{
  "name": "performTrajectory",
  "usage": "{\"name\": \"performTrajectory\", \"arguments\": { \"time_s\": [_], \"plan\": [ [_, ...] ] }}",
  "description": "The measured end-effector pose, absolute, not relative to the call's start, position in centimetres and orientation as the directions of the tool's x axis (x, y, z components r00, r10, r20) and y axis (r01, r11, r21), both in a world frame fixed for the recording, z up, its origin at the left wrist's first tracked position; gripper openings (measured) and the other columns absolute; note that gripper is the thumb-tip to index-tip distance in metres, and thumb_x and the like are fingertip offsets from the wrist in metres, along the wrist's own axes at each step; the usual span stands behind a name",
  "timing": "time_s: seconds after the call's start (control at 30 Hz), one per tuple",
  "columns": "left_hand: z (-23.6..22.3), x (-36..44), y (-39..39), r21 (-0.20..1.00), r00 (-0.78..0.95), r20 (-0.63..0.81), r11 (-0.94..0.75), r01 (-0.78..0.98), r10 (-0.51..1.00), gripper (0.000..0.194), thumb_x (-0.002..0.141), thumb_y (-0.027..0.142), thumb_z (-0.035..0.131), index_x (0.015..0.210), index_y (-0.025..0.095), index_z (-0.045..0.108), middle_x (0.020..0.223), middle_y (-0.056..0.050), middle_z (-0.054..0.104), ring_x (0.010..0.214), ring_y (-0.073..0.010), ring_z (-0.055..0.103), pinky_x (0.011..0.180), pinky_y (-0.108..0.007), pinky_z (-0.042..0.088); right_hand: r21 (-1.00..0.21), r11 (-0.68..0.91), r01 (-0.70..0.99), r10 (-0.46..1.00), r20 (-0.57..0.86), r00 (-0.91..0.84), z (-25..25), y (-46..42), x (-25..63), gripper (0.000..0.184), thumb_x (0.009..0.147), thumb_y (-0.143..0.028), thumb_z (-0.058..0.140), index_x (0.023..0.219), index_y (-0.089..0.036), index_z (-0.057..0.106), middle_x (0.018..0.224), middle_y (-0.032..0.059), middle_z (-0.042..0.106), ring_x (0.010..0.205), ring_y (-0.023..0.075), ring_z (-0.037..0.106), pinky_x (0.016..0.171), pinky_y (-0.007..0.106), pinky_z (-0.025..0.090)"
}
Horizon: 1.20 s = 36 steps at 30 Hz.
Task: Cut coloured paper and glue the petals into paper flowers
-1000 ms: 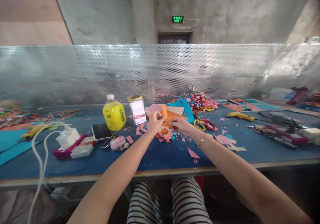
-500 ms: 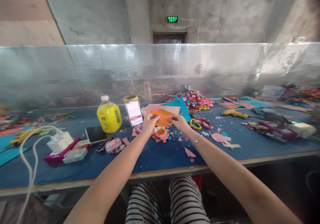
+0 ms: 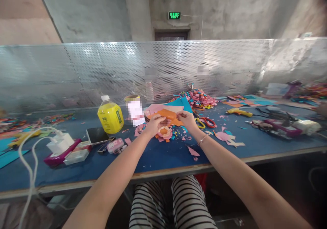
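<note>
Between my hands is an orange sheet of craft paper (image 3: 167, 114), held above the table. My left hand (image 3: 154, 124) pinches its left side, thumb on top. On the right edge, my right hand (image 3: 185, 117) grips it between thumb and fingertips. Just below lies a pink and orange paper flower (image 3: 164, 133) with an open centre. Pink sheets (image 3: 155, 108) and a blue sheet (image 3: 187, 103) spread out behind the orange one. Scissors with yellow handles (image 3: 200, 123) and another pair with red handles (image 3: 210, 122) rest right of my right hand.
A yellow bottle (image 3: 110, 116) and a tape roll (image 3: 131, 99) stand at left. Nearer are a phone (image 3: 97, 135) and a purple power strip (image 3: 60, 157) with white cables. A heap of paper pieces (image 3: 200, 98), a yellow glue gun (image 3: 239, 112) and pink scraps (image 3: 222, 137) lie right.
The orange sheet now looks bent or folded rather than flat. My left fingers have shifted onto its lower left, and my right hand has risen slightly. The whole view has moved a little.
</note>
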<state>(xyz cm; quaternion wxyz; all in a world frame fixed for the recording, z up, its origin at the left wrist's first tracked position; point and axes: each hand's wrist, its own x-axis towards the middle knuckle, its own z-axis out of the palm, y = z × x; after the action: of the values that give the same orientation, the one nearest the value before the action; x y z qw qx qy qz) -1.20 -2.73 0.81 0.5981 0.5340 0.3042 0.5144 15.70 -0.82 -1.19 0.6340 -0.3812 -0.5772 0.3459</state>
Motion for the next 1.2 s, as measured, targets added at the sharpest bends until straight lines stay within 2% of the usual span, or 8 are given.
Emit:
{"name": "performTrajectory", "arguments": {
  "time_s": [0.1,0.3,0.4,0.57,0.8,1.0,1.2],
  "plan": [
    [0.8,-1.1,-2.8,0.936,0.280,0.156,-0.051,-0.349,0.947,0.020,0.052,0.026,0.072,0.064,0.014,0.062,0.065,-0.002,0.064,0.062,-0.0135,0.060,0.068,-0.028,0.047,-0.866,0.498,-0.050,0.865,0.492,0.097,-1.3,-1.0,15.6,0.017,0.054,-0.027,0.056,0.067,-0.018,0.063,0.066,0.0017,0.063,0.065,0.0147,0.059,0.067,0.029,0.047],
    [0.7,-1.1,-2.3,0.948,0.156,0.149,-0.096,-0.303,0.976,0.028,0.046,0.027,0.077,0.060,0.014,0.056,0.058,0.004,0.054,0.055,-0.0082,0.055,0.065,-0.025,0.046,-0.891,0.397,-0.220,0.917,0.396,0.052,-0.8,-2.1,15.1,0.027,0.055,-0.035,0.064,0.076,-0.018,0.064,0.076,0.0024,0.065,0.074,0.0147,0.060,0.078,0.031,0.048],
    [0.7,-1.0,-2.2,0.953,0.132,0.171,-0.129,-0.275,0.976,0.031,0.047,0.032,0.077,0.060,0.014,0.055,0.061,0.004,0.054,0.060,-0.0092,0.055,0.067,-0.026,0.047,-0.901,0.369,-0.230,0.927,0.375,0.021,-0.9,-2.2,15.0,0.032,0.055,-0.039,0.068,0.078,-0.018,0.064,0.076,0.0026,0.065,0.075,0.0145,0.060,0.076,0.030,0.049],
    [0.7,-0.8,-2.7,0.970,0.229,0.218,-0.184,-0.158,0.949,0.032,0.052,0.038,0.074,0.063,0.015,0.056,0.063,0.002,0.054,0.062,-0.0104,0.055,0.068,-0.028,0.048,-0.928,0.310,-0.207,0.948,0.318,-0.007,-1.3,-2.0,14.8,0.040,0.052,-0.043,0.072,0.080,-0.016,0.063,0.073,0.0020,0.064,0.069,0.0132,0.059,0.068,0.028,0.050],
    [0.6,-0.8,-2.8,0.940,0.193,0.293,-0.319,0.123,0.937,0.028,0.059,0.040,0.069,0.065,0.014,0.061,0.061,0.000,0.057,0.055,-0.0103,0.051,0.055,-0.023,0.043,-0.940,0.305,-0.153,0.952,0.306,0.020,-0.8,-2.2,14.6,0.035,0.047,-0.042,0.073,0.063,-0.016,0.057,0.061,-0.0003,0.059,0.060,0.0118,0.057,0.062,0.027,0.048],
    [0.5,-0.9,-2.7,0.927,0.196,0.289,-0.325,0.186,0.937,0.024,0.058,0.035,0.070,0.066,0.014,0.061,0.061,0.000,0.058,0.058,-0.0123,0.054,0.060,-0.025,0.044,-0.932,0.337,-0.134,0.942,0.333,0.050,-0.8,-2.1,14.8,0.031,0.048,-0.040,0.072,0.061,-0.017,0.056,0.057,-0.0015,0.056,0.057,0.0110,0.054,0.061,0.026,0.045],
    [0.2,-1.1,-2.2,0.854,0.188,0.398,-0.437,0.282,0.898,0.016,0.056,0.031,0.068,0.063,0.018,0.061,0.064,-0.001,0.062,0.064,-0.0163,0.057,0.063,-0.027,0.044,-0.899,0.424,-0.104,0.905,0.420,0.067,-0.8,-2.1,15.0,0.029,0.052,-0.038,0.070,0.063,-0.018,0.053,0.058,-0.0024,0.053,0.057,0.0108,0.051,0.058,0.025,0.042]
  ]
}}
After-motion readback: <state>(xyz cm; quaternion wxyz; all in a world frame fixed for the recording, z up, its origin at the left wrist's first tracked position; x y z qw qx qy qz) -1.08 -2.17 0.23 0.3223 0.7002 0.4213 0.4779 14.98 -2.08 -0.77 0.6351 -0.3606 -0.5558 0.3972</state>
